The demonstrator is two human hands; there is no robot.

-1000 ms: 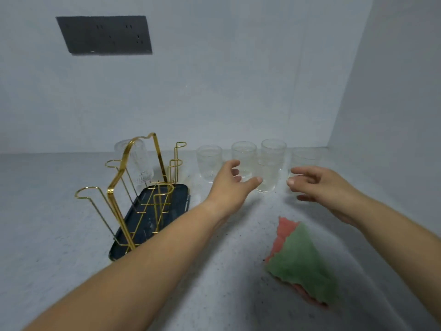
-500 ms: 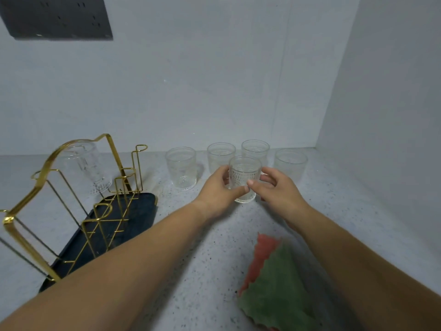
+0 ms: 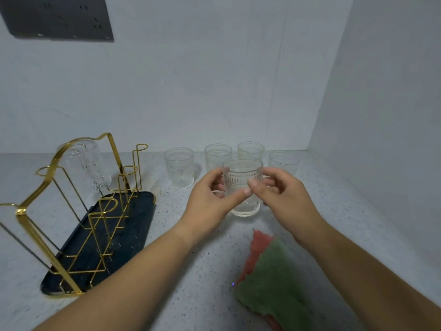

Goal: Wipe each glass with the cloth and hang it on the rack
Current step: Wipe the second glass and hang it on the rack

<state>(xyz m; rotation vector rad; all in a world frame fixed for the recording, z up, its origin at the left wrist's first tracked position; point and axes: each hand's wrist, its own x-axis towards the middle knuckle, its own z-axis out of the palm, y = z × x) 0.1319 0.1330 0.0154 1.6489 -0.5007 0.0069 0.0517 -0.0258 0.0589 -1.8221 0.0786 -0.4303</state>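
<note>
A clear ribbed glass (image 3: 242, 180) stands upright in the middle of the counter, held from both sides. My left hand (image 3: 210, 199) grips its left side with thumb and fingers curled round it. My right hand (image 3: 282, 195) grips its right side, thumb on the front. Behind it stand several more empty glasses in a row, among them the left glass (image 3: 179, 167) and the right glass (image 3: 284, 162). The gold wire rack (image 3: 71, 206) on a dark tray (image 3: 133, 237) sits to the left, with one glass hung upside down (image 3: 89, 167) on a far peg. The green and red cloth (image 3: 269, 283) lies near me on the counter.
White walls close off the back and the right side. A dark socket panel (image 3: 57, 19) is on the back wall at the upper left. The speckled counter (image 3: 191, 295) runs between the rack and the cloth.
Both hands closed round the front glass and drew it nearer to me, away from the row. The view also shifted, so the rack shows further left than a second ago.
</note>
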